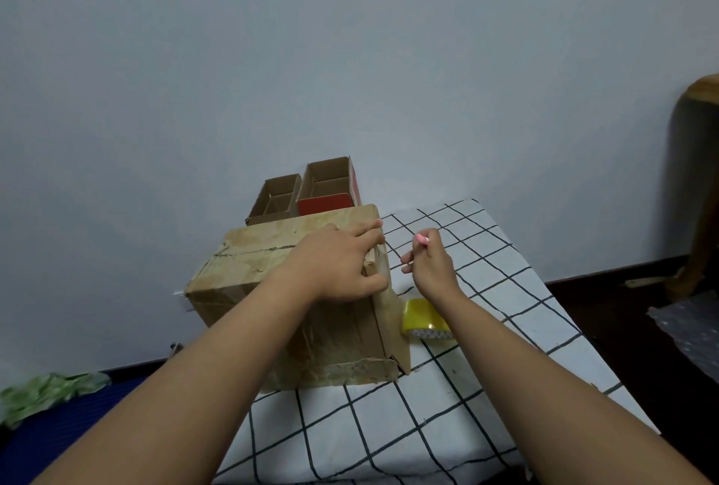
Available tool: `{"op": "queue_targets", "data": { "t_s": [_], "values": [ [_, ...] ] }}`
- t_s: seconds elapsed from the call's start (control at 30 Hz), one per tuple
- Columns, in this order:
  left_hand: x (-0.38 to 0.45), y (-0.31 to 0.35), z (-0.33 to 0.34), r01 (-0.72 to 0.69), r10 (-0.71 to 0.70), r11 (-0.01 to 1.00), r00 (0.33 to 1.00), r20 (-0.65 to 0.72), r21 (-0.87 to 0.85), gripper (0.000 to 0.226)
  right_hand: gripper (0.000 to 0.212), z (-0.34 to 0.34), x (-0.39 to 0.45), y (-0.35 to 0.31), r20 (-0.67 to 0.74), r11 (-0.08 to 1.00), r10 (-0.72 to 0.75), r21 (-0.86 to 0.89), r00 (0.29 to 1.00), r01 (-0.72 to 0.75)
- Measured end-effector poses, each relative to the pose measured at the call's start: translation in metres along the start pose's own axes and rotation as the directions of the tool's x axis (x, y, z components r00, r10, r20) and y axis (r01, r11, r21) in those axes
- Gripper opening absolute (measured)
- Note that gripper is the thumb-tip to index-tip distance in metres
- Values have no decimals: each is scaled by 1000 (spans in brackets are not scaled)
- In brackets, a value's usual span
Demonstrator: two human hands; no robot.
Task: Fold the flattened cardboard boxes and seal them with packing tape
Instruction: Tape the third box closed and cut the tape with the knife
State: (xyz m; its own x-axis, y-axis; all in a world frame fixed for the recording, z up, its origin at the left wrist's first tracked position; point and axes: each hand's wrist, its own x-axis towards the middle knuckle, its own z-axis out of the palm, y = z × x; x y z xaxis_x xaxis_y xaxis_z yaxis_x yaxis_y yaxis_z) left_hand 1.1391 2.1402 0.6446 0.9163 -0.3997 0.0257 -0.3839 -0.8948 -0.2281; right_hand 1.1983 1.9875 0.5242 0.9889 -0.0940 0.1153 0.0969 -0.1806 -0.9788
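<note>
the box [295, 297] sits on the checked table [447, 426]. the left hand [338, 266] lies spread over its top at the 3 o'clock edge, fingers released, seemingly to pin the flap. at its 3 o'clock, the right hand [430, 261] pinches a pink cutter [422, 239], likely for trimming tape. the tape roll [424, 319] waits at the box's 4 o'clock.

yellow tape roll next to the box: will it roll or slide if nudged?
The yellow tape roll seems to lie flat on its side on the checked cloth, so a nudge would probably slide it, not roll it. The cloth likely adds drag and may bunch. It looks light, so a brush from the right hand above it could shift it.
</note>
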Motion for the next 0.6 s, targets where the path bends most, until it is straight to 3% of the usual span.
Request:
{"op": "queue_targets", "data": {
  "t_s": [0.1, 0.37, 0.6],
  "values": [
    [1, 1, 1, 1, -1, 1000, 1000, -11, 1, 66, 19, -6, -3, 14, -50, 999, -1, -47, 999, -1],
    [2, -2, 4, 9, -9, 1000, 1000, -21, -5, 68, 18, -15, 7, 9, -91, 947, 112, 312, 990, -79],
    [3, -4, 7, -11, 10, 999, 999, -35, -30, 69, 33, -53, -6, 39, -24, 991, 126, -38, 992, -127]
  ]
}}
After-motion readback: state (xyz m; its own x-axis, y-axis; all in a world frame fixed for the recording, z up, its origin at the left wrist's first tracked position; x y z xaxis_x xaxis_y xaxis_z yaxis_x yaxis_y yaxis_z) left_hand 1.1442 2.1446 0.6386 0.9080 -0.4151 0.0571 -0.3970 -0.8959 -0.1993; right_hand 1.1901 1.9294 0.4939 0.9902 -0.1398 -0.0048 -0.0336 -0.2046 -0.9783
